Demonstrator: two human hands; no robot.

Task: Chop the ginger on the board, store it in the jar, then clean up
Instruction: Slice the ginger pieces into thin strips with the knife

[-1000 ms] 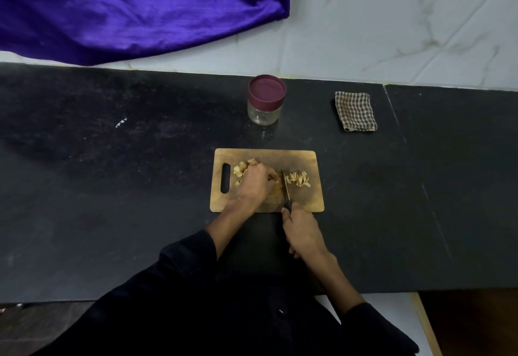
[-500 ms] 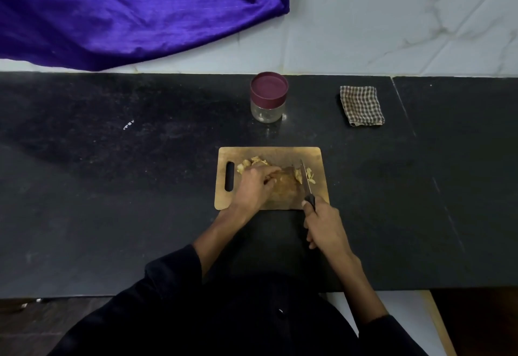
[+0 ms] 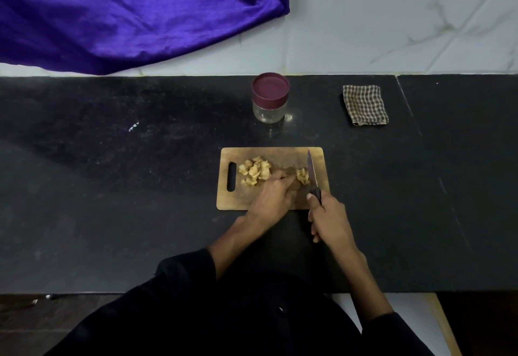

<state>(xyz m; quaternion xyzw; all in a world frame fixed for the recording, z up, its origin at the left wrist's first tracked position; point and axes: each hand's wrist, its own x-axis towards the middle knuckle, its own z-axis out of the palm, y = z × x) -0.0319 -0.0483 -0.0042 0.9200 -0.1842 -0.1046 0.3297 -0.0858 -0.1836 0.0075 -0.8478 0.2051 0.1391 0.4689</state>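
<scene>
Ginger pieces are lying in a pale heap on the rectangular wooden chopping board, a smaller cut pile being held by the left hand's curled fingertips. A dark-handled knife is being gripped by the right hand, blade just beside that pile. Behind the board, the maroon-lidded glass jar is standing closed, near a folded checked cloth.

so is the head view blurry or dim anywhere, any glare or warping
Head view: dim overall; the black counter swallows detail. A faint reflection sits beside the jar. Wide-angle bend bows the counter's back edge. The ginger and knife read a little soft.
</scene>
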